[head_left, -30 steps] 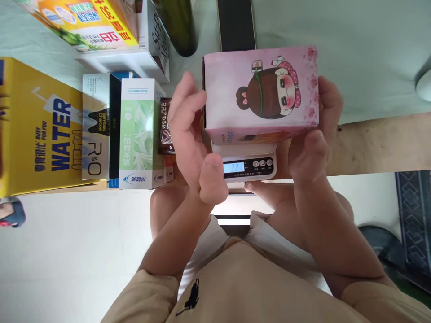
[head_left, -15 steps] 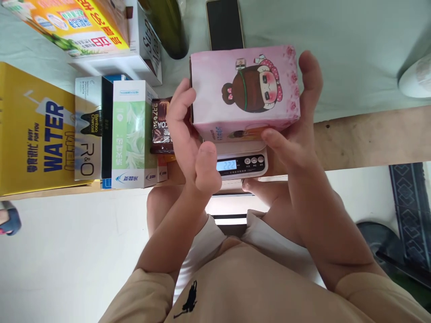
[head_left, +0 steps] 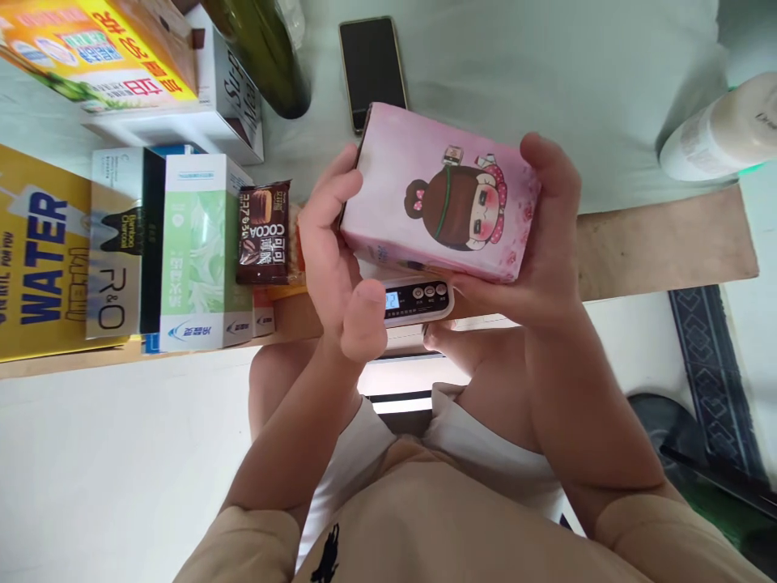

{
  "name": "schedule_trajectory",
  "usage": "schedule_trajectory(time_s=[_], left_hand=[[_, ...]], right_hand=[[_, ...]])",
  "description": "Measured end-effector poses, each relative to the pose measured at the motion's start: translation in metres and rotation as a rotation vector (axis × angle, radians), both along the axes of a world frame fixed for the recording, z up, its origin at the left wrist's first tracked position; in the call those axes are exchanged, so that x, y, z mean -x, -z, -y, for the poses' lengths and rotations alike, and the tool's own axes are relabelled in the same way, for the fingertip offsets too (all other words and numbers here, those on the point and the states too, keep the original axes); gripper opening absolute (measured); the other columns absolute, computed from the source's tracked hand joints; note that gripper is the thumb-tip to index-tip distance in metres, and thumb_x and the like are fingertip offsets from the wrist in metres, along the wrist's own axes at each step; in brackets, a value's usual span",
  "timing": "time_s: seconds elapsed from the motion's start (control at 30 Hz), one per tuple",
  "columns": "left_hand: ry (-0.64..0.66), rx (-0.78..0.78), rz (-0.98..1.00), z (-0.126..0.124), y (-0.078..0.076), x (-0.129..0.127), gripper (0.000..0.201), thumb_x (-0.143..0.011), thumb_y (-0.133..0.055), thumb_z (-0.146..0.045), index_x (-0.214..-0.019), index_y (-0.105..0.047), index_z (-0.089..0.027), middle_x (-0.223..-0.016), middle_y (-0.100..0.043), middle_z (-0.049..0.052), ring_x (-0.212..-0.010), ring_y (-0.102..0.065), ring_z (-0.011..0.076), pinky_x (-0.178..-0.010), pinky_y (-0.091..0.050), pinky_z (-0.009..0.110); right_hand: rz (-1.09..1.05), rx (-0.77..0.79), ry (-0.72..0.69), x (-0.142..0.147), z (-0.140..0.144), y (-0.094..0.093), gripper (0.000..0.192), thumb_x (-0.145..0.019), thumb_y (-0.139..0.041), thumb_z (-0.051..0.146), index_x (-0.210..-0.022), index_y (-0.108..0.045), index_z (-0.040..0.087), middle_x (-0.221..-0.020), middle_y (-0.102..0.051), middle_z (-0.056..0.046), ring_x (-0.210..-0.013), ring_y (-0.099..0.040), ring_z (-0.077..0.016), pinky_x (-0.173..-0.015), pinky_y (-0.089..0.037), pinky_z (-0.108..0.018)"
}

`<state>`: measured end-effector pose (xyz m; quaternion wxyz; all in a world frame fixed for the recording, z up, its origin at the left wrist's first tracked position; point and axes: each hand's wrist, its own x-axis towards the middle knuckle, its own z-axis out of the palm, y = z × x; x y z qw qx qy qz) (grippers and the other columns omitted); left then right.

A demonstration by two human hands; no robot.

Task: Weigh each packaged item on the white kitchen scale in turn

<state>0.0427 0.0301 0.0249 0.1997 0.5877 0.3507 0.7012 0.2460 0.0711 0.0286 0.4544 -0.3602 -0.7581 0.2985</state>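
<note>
A pink cardboard box [head_left: 388,178] with a cartoon girl on its face is held between my two hands, tilted with its right end lower in the view. My right hand [head_left: 546,243] grips the right end, thumb along the near bottom edge and fingers round the far side. At the left end, the curled fingers of my left hand [head_left: 331,251] press against the box's edge, while its thumb stays off the box. Under the box lies a white kitchen scale [head_left: 428,301] with a lit display, partly hidden by the box and my left hand.
Left of my hands stand a brown cocoa snack packet [head_left: 265,235], a green-white box [head_left: 203,251], a black-silver box [head_left: 118,243] and a yellow box [head_left: 42,259]. Farther back are a dark green bottle [head_left: 267,57] and a phone [head_left: 373,69]. A white bottle [head_left: 722,129] stands right.
The pink box has tilted clockwise, its right end coming down toward me with my right hand. The camera view has shifted right, so the surrounding things appear farther left.
</note>
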Motion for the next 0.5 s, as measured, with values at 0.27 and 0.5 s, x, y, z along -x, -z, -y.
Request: schedule_trajectory(time_s=[0.27,0.5], left_hand=[[-0.054,0.081,-0.001,0.011,-0.009,-0.018,0.054,-0.098,-0.056,-0.069,-0.142,-0.065,-0.038,-0.159,-0.059,-0.007,-0.156,-0.049,0.0301,-0.133,-0.038,0.055],[-0.028,0.125,0.056,0.015,-0.010,-0.023,0.056,-0.091,-0.065,-0.071,-0.133,-0.070,-0.035,-0.155,-0.058,0.002,-0.152,-0.051,0.0324,-0.134,-0.037,0.056]], right_hand=[[-0.074,-0.363,0.204,-0.056,-0.003,-0.005,0.091,-0.081,-0.075,0.072,-0.160,-0.040,0.042,-0.154,-0.042,-0.004,-0.151,-0.051,-0.0308,-0.129,-0.047,-0.053],[-0.165,-0.297,0.751,-0.285,-0.003,0.041,0.070,-0.061,-0.095,0.065,-0.117,-0.063,0.038,-0.118,-0.058,-0.005,-0.113,-0.067,-0.0284,-0.100,-0.054,-0.055]])
